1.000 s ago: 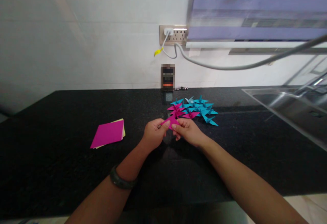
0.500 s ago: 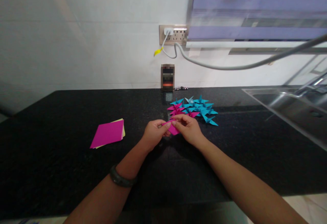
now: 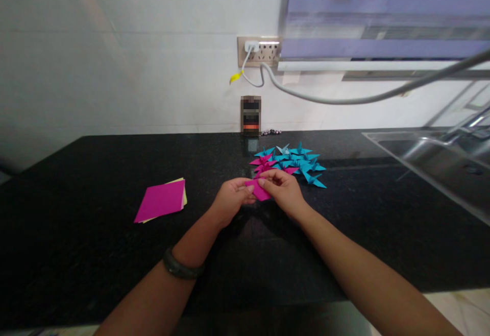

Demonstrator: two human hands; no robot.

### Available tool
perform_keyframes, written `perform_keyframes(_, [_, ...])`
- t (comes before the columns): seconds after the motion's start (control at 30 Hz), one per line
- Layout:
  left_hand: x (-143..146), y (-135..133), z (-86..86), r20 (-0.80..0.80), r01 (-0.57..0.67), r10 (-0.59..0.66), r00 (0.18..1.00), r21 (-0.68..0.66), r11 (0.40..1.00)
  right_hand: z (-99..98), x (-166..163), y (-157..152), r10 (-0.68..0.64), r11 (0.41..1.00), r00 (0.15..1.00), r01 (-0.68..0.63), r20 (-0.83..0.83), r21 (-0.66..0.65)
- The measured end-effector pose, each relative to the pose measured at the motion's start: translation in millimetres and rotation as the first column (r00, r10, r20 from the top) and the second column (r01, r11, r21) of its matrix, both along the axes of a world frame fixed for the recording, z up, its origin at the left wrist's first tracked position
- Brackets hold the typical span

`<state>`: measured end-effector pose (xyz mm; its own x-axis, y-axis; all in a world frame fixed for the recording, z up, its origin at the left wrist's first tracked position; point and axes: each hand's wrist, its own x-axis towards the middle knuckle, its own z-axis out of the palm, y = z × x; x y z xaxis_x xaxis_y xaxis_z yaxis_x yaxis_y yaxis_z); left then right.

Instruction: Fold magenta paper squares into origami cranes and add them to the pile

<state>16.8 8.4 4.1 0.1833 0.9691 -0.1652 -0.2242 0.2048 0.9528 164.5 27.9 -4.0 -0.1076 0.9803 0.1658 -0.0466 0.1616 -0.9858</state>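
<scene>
A small piece of folded pink paper is held up between both hands, over the dark countertop. My left hand pinches its left side, thumb on top. Gripping the right side, my right hand has its thumb pressed on the paper and its fingers behind. Just past the hands lie several folded paper cranes, mostly blue with some pink and a pale one; my right hand hides part of the nearest pink ones. To the left rests a stack of square paper sheets, pink on top with yellow edges showing.
A phone-like object, its screen blurred, leans on the wall with a beaded strand beside it. A white cable runs from the wall socket to the right. A metal sink is set into the black countertop.
My left thumb has slid a little back from the fold, so more of the pink paper shows between the hands. The cranes and the stack stay put.
</scene>
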Motion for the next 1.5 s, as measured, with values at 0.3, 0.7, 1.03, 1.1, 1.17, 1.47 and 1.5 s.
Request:
perform_keyframes(0.3, [-1.5,1.1,0.8,0.104,0.04,-0.034,0.994,-0.059,0.997,1.5,9.5,2.9,0.046,0.954,0.978,-0.103,0.203,0.282])
perform_keyframes(0.7, [-2.6,-3.0,5.4,0.193,0.127,-0.096,0.977,-0.153,0.98,3.3,13.9,2.9,0.245,0.934,0.959,-0.273,0.143,0.231])
perform_keyframes(1.03, [-2.2,-2.4,6.6,0.184,0.103,-0.079,0.98,-0.127,0.986,2.3,14.3,3.1,0.273,0.934,0.956,-0.289,0.105,0.21])
perform_keyframes(1.1, [-2.4,-2.1,7.1,0.174,0.09,-0.062,0.983,-0.155,0.984,1.7,14.0,2.8,0.278,0.924,0.953,-0.301,0.124,0.236])
perform_keyframes(1.17, [-2.6,-1.9,7.1,0.156,0.078,-0.051,0.987,-0.175,0.982,1.4,13.6,2.3,0.282,0.913,0.947,-0.313,0.152,0.261])
perform_keyframes(1.47, [-2.2,0.6,-1.2,0.122,0.062,-0.042,0.992,-0.165,0.984,3.5,12.7,0.4,0.258,0.896,0.936,-0.324,0.239,0.304])
perform_keyframes(1.5, [-2.1,0.8,-2.0,0.122,0.058,-0.037,0.992,-0.169,0.984,3.8,12.5,0.3,0.259,0.897,0.937,-0.323,0.235,0.301])
